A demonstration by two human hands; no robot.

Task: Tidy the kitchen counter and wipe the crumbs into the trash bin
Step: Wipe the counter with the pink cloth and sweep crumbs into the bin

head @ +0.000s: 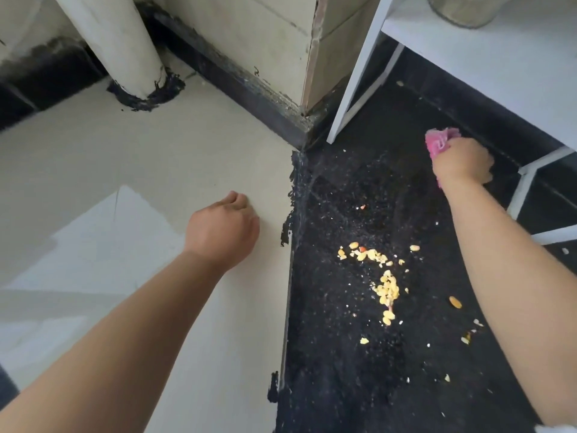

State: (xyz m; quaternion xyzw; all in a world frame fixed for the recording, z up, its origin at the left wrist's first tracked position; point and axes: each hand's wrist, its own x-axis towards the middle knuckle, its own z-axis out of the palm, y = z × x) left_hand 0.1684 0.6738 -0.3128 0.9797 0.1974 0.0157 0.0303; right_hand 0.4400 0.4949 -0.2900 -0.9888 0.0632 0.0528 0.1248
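On the black counter (343, 385), yellow crumbs (385, 285) lie near its edge. Right hand (462, 162) grips a pink cloth (440, 142); left hand (223, 232), loosely curled, seems empty. No bin shows, so a sweep could drop crumbs onto the floor.

The dark counter (359, 370) lies open near the person, broken only by yellow crumbs (387, 289) mid-surface. Farther back, the white rack's legs (352, 98) and low crossbars (530, 170) hem the surface — the right hand (462, 160) sits just beside one bar.
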